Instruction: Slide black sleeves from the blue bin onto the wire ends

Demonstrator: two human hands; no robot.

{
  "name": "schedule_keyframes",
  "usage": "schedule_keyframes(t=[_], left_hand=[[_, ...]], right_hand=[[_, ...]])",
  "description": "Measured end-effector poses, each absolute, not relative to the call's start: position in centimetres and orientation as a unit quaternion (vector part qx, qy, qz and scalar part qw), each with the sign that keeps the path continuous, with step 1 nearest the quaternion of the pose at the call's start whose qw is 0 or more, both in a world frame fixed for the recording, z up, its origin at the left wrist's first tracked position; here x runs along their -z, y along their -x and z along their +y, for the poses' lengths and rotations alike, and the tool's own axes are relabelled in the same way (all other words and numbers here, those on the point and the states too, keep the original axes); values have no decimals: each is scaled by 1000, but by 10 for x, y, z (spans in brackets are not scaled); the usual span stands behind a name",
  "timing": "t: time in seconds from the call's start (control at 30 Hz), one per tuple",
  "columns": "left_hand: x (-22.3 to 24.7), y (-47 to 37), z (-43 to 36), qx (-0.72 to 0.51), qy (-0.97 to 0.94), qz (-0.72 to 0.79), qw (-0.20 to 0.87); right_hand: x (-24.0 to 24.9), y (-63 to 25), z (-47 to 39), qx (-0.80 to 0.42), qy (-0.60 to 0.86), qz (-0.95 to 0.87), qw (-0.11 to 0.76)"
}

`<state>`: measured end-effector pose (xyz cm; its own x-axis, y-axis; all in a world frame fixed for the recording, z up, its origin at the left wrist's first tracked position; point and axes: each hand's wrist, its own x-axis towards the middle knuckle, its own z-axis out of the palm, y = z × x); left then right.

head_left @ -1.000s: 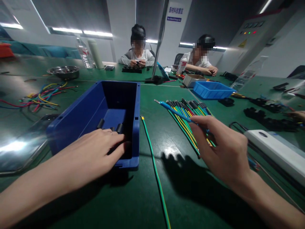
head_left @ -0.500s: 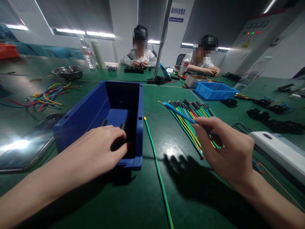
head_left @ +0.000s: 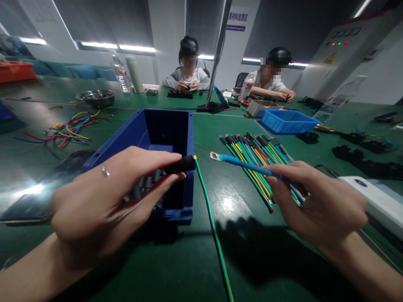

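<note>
Between the thumb and fingers of my left hand (head_left: 107, 201) is a short black sleeve (head_left: 181, 165), held above the dark blue bin (head_left: 189, 188). More dark sleeve pieces lie inside that bin, partly hidden by the hand. My right hand (head_left: 317, 201) pinches a blue cable (head_left: 245, 163), whose metal ring terminal (head_left: 215, 156) points left toward the sleeve, a gap apart from it. Behind the right hand lies a row of cables (head_left: 252, 155) in several colours, many with black sleeved ends. A green-yellow cable (head_left: 208, 205) runs along the table beside the bin.
A phone (head_left: 28, 201) lies left of the bin, with a tangle of wires (head_left: 69, 128) and a metal bowl (head_left: 97, 97) beyond. Back right stands a light blue tray (head_left: 288, 121). A white device (head_left: 371, 201) is at the right. Two people sit across the table.
My left hand has come up out of the bin with a black sleeve in its fingers. My right hand still holds the blue cable, its terminal now turned more to view.
</note>
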<state>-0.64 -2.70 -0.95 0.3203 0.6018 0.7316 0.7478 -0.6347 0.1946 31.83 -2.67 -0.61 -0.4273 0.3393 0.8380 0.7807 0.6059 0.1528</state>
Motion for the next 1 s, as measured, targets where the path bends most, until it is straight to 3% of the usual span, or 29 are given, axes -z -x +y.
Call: schedule_keyframes(t=[0.5,1.0], left_hand=[[-1,-12,-33,404,831,-359,127],[-6,-15,-28,363,900,-242,21]], right_hand=[[8,-322,-23,246,296,-834,396],[7,-313,-31,255,257,-863,352]])
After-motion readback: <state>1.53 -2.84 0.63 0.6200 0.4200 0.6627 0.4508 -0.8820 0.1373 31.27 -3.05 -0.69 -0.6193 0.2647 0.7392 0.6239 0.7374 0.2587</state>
